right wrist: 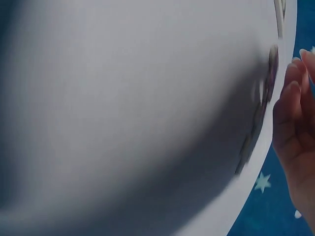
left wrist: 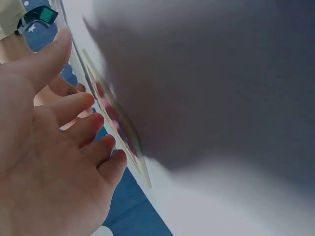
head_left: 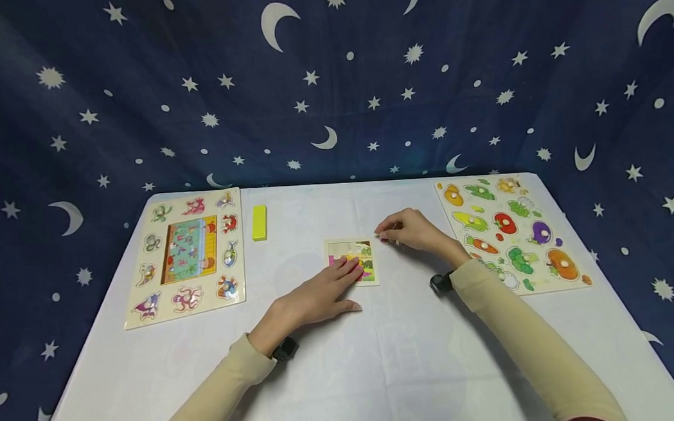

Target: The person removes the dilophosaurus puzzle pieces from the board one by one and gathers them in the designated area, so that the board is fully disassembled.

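A small square jigsaw puzzle [head_left: 365, 250] in a pale frame lies at mid-table, its picture pink, yellow and green. My left hand [head_left: 324, 292] reaches over its left side with fingers spread and lightly bent, covering part of the picture; in the left wrist view the fingertips overlap the frame's edge [left wrist: 110, 105]. To the right of the frame, my right hand [head_left: 413, 230] bends its fingers down over several thin loose puzzle pieces [right wrist: 266, 88], which lie on the table in a row. I cannot tell whether its fingertips pinch one.
An sea-animal peg puzzle board [head_left: 235, 242] lies at the left, with a yellow block [head_left: 259, 223] beside it. At the right lies a vegetable peg puzzle board [head_left: 523, 225], partly behind the right forearm. A dark starry cloth [head_left: 329, 76] hangs behind the white table [head_left: 381, 362].
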A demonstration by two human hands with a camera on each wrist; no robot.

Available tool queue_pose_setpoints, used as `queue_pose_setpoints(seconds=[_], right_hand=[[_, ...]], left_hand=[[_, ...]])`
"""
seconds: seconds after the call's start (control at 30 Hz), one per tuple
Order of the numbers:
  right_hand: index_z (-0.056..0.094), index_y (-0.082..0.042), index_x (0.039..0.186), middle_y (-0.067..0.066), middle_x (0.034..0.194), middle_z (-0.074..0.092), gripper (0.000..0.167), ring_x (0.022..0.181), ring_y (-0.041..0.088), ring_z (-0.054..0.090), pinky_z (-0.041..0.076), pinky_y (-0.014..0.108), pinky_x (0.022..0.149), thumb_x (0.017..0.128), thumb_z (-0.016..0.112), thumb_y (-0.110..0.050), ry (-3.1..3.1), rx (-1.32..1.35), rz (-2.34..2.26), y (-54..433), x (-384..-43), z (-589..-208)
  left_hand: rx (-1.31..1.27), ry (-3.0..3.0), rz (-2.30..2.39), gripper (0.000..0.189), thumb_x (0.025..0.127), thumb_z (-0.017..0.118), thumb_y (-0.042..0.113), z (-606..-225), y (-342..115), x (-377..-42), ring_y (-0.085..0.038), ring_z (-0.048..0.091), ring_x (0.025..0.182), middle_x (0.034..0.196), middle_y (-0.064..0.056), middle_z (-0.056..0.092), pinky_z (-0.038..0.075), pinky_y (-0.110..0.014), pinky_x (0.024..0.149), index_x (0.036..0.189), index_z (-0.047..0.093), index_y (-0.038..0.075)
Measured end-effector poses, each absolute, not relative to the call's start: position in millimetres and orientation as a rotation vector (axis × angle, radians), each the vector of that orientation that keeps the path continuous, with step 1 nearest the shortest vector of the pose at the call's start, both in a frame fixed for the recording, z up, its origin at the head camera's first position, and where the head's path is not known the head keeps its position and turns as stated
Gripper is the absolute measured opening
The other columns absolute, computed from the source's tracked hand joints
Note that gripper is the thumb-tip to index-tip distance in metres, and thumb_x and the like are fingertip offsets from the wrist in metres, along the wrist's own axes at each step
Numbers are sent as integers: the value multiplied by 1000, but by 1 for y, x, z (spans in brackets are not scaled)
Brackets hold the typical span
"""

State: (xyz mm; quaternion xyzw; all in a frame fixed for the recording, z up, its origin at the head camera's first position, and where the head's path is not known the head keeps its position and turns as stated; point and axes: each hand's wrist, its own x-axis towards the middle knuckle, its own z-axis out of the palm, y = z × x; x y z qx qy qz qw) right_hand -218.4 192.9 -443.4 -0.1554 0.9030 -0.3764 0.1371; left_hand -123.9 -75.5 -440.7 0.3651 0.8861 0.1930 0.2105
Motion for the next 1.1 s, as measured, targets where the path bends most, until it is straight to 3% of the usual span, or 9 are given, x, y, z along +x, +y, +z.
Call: queue_pose_setpoints(seconds=[0.27,0.47,0.67,0.83,1.1], right_hand=[[81,-8,112,10,113,77,18,85,16,65,52,25,70,97,71,-11,2585,-531,-1029,174,-221,-447],[81,-8,113,9,112,76,19,103,21,67,54,34,86,96,73,-14,2581,-577,-968,166,-223,-447],[82,-10,108,4,103,76,16,98,21,67,52,39,88,95,74,-15,2595,-623,-904,163,-225,-447],[82,-9,106,6,105,77,15,102,21,68,53,41,92,95,74,-15,2579,-614,-907,161,-226,-446],[80,-6,100,7,100,78,11,87,18,61,48,31,80,93,76,-14,2569,-549,-928,159,-228,-443]], left_hand=[[1099,2454,472,81,101,63,46,-443,-60,-131,-30,11,160,173,-8,18,20,-45,129,163,28,9],[1092,2439,427,87,97,68,47,-442,-56,-132,-29,9,161,173,-7,16,19,-44,129,164,27,11],[1110,2439,413,88,96,70,45,-443,-57,-131,-30,10,161,173,-8,16,19,-46,129,164,27,9],[1114,2438,379,88,97,68,46,-443,-57,-131,-30,9,161,173,-8,13,18,-46,129,164,25,9],[1093,2429,369,88,97,68,46,-440,-54,-131,-28,8,161,174,-7,13,17,-46,130,164,25,9]])
